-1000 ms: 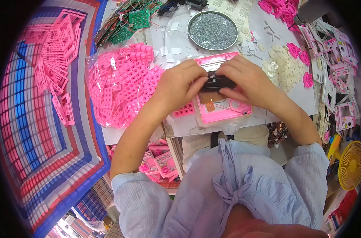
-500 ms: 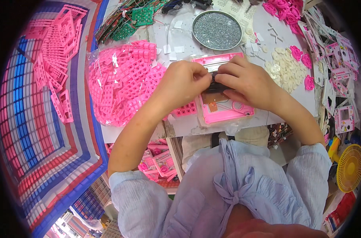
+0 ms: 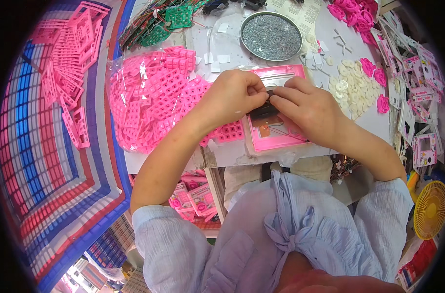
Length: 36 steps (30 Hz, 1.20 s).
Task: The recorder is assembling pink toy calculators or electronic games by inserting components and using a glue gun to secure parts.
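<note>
On the worktop in front of me lies a pink plastic toy casing (image 3: 276, 143), its inside facing up. A black part (image 3: 262, 113) sits across its middle, partly covered by my fingers. My left hand (image 3: 236, 95) pinches at the top of this part with thumb and forefinger. From the other side my right hand (image 3: 310, 106) presses bent fingers onto the same spot, and the fingertips of both hands almost meet. Thin wires and a small orange-brown piece (image 3: 265, 131) show in the casing's lower half. What exactly the fingertips grip is hidden.
Left of the casing lies a clear bag of pink button strips (image 3: 151, 97). Beyond it are green circuit boards (image 3: 178, 17) with wires. A round tin of screws (image 3: 271, 36) stands behind the casing. White discs (image 3: 354, 88) and pink rose-shaped pieces (image 3: 349, 12) lie right.
Both hands stay at the black part and have shifted slightly; the right hand sits lower over the casing and covers more of its wires. The view has moved a little.
</note>
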Motion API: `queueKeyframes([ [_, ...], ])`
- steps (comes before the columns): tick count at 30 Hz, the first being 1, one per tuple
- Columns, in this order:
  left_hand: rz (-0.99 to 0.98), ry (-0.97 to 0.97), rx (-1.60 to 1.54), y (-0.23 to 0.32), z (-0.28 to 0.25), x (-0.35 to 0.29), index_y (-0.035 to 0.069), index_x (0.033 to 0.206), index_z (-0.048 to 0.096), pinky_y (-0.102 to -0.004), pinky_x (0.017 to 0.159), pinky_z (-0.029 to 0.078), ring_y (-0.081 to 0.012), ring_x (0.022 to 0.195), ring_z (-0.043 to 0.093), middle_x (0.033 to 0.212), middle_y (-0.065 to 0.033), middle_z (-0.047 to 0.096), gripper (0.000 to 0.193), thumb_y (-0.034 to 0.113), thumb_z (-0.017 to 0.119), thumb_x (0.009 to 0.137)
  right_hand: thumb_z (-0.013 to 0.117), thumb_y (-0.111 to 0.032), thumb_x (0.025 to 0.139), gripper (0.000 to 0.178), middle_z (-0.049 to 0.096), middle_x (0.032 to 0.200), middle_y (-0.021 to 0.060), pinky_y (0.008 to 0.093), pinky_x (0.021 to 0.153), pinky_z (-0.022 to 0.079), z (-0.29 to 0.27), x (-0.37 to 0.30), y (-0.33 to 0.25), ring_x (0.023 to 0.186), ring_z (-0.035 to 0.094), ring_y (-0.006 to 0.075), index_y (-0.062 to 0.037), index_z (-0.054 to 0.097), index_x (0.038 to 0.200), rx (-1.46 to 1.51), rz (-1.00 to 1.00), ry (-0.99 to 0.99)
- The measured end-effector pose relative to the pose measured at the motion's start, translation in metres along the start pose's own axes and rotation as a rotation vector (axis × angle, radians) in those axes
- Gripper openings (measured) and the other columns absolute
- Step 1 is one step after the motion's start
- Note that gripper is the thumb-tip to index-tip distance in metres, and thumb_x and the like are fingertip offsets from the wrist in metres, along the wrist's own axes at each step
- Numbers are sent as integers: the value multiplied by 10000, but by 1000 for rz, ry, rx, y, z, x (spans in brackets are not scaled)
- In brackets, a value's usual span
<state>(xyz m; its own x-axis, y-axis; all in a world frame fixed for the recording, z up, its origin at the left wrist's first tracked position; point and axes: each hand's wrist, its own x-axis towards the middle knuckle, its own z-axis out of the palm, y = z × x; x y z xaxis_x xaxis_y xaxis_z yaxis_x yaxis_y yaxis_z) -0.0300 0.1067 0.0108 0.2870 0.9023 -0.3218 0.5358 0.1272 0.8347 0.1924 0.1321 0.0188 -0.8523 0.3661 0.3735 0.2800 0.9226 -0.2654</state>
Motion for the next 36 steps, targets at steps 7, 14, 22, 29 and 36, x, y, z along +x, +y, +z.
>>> queueKeyframes([
  [7, -17, -73, -80, -7, -1, 4, -48, 891, 691, -247, 594, 480, -66, 670, 590, 749, -23, 671, 159, 111, 696, 895, 666, -139, 735, 246, 608, 874, 48, 307, 668, 545, -6, 3, -7, 891, 577, 216, -31, 634, 954, -92, 7, -126],
  [14, -10, -48, -98, -5, 0, -7, -34, 879, 693, -270, 583, 476, -91, 635, 582, 717, -41, 654, 140, 104, 709, 865, 702, -166, 736, 249, 622, 907, 39, 306, 655, 551, -5, -1, -5, 909, 589, 221, -53, 629, 946, -73, 21, -41],
  [22, 68, 33, 3, 7, 2, -15, -39, 915, 685, -257, 571, 460, -73, 625, 559, 694, -31, 633, 107, 58, 691, 868, 765, -131, 717, 369, 657, 962, 18, 326, 673, 562, -7, -2, 0, 948, 604, 231, -94, 631, 1059, 50, 115, -58],
  [29, 168, 92, 120, 8, 4, -14, -41, 907, 697, -285, 565, 463, -104, 603, 564, 663, -84, 631, 108, 60, 704, 869, 763, -114, 702, 356, 639, 974, 25, 339, 727, 558, -4, -1, 5, 954, 590, 250, -101, 631, 1032, 61, 68, -53],
  [36, 98, 128, 63, 3, 8, -16, -34, 907, 695, -287, 563, 466, -107, 600, 570, 665, -71, 645, 126, 86, 722, 878, 770, -99, 697, 363, 614, 1010, 54, 359, 781, 545, -4, 4, 5, 987, 570, 271, -81, 619, 1026, 101, 61, -133],
])
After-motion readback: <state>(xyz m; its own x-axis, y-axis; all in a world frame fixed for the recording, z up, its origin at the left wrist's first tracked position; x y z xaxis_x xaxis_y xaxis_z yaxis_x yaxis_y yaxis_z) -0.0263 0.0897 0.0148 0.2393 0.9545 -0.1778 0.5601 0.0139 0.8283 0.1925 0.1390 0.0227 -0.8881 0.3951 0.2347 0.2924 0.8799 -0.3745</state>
